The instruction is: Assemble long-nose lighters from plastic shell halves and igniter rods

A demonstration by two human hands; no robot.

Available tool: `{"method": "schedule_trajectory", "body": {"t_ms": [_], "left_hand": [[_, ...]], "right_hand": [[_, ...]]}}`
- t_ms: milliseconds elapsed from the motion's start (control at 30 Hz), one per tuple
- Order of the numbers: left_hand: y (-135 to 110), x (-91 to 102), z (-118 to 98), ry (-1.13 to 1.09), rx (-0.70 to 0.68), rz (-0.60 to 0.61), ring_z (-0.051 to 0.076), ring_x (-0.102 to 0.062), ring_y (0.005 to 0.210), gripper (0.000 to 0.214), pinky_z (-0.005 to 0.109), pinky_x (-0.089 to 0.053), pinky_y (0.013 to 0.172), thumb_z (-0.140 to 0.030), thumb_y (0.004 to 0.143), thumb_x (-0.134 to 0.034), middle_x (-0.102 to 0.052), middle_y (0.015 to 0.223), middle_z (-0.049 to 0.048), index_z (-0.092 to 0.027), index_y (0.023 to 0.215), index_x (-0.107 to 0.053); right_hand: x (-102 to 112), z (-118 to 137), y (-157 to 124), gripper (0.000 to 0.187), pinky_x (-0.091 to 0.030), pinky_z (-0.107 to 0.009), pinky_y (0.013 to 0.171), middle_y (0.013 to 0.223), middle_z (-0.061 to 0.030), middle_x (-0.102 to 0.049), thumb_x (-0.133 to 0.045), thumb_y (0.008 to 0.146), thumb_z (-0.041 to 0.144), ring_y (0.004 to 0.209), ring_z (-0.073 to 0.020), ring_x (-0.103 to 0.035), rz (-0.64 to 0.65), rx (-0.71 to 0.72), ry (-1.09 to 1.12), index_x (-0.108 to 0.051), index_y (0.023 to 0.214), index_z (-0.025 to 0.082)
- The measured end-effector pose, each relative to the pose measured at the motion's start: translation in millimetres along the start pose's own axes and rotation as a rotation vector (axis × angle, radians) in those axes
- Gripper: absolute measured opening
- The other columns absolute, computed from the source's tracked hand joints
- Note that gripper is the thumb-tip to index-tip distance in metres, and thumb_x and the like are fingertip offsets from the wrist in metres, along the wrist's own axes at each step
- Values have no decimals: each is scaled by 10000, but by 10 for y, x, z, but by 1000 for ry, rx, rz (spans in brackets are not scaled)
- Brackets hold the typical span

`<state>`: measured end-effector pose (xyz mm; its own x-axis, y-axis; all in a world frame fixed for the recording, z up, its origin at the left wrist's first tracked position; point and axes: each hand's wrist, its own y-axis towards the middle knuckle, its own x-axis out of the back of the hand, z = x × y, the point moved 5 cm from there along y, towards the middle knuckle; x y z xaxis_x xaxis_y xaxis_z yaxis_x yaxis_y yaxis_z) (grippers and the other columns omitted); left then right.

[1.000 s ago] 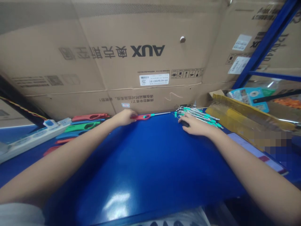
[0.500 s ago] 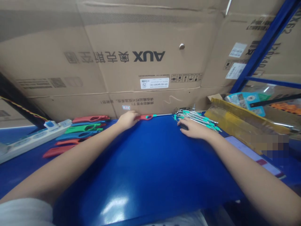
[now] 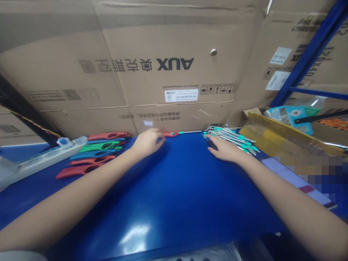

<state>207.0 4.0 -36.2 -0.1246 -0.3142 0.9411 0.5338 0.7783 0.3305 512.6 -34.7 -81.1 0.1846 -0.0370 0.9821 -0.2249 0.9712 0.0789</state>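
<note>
A red lighter (image 3: 172,134) with a green collar and a thin metal rod lies at the back of the blue table, along the cardboard. My left hand (image 3: 147,143) is just in front of its handle end and covers part of it. The fingers are loosely bent and apart, with nothing visible in them. My right hand (image 3: 223,148) rests at the near left edge of a pile of metal rods with green fittings (image 3: 236,137). Its fingertips touch the pile, and a small black object (image 3: 211,143), partly hidden, shows between thumb and fingers.
Red, green and blue lighter handles (image 3: 99,146) lie in a row on the left, beside a white power strip (image 3: 51,156). A large cardboard sheet (image 3: 174,43) stands behind. On the right are a yellow-taped box (image 3: 268,139), a phone (image 3: 292,177) and a blue metal frame (image 3: 307,54).
My left hand has let go of the red lighter and drawn slightly toward me. My right hand stays by the rods. The view has shifted a little.
</note>
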Motion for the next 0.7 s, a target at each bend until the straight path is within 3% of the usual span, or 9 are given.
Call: {"method": "schedule_trajectory", "body": {"t_ms": [100, 167, 267, 333, 433, 500, 667, 700], "left_hand": [[-213, 262, -48, 6, -23, -14, 280, -671, 1021, 411, 360, -535, 818, -425, 1009, -432, -735, 999, 70, -216, 878, -761], [-355, 446, 64, 5, 31, -30, 284, -676, 997, 536, 360, -526, 795, -491, 1029, -361, -746, 965, 72, -217, 779, -749], [-578, 664, 444, -4, 180, -32, 274, -685, 975, 565, 344, -504, 816, -525, 1020, -365, -765, 959, 68, -207, 717, -721], [-735, 739, 773, 25, 302, 9, 273, -686, 959, 472, 326, -482, 793, -525, 995, -429, -773, 1014, 61, -200, 910, -761], [-942, 753, 1186, 70, 408, 132, 245, -668, 893, 417, 281, -443, 768, -513, 934, -516, -771, 971, 56, -178, 974, -761], [-1038, 703, 1337, 20, 419, 254, 209, -654, 832, 386, 246, -425, 732, -524, 884, -571, -765, 931, 13, -209, 1004, -759], [-1142, 559, 1405, -114, 377, 428, 175, -616, 760, 356, 214, -393, 683, -500, 760, -686, -744, 829, -37, -223, 968, -766], [-1147, 546, 1410, -148, 382, 396, 168, -607, 743, 346, 208, -393, 683, -489, 706, -731, -740, 798, -50, -224, 925, -773]], "right_hand": [[-21, 7, 21, 644, -485, -471, 1041, 1515, -211, -505, -498, 935, 302, 1295, -377, -581, -27, -24, -6, -368, 1545, 139], [20, 7, 40, 616, -479, -443, 1054, 1520, -191, -511, -493, 924, 271, 1310, -355, -575, -68, -30, -6, -397, 1518, 140], [196, -76, 58, 569, -495, -420, 1025, 1465, -175, -565, -475, 936, 282, 1278, -329, -596, -187, -89, -4, -410, 1485, 150], [348, -219, 49, 517, -511, -434, 983, 1400, -181, -607, -471, 943, 300, 1242, -338, -612, -277, -184, -11, -443, 1438, 151], [512, -511, 5, 423, -513, -462, 947, 1348, -187, -638, -480, 928, 268, 1211, -365, -620, -357, -350, -35, -532, 1332, 152], [554, -709, -31, 376, -514, -469, 911, 1293, -203, -664, -490, 912, 243, 1168, -378, -634, -374, -451, -54, -583, 1263, 143], [531, -1065, -71, 334, -504, -418, 816, 1193, -195, -689, -542, 855, 212, 1066, -345, -652, -375, -600, -96, -632, 1174, 171], [517, -1117, -69, 343, -501, -414, 797, 1170, -195, -692, -562, 832, 201, 1041, -342, -653, -368, -619, -104, -640, 1165, 175]]}}
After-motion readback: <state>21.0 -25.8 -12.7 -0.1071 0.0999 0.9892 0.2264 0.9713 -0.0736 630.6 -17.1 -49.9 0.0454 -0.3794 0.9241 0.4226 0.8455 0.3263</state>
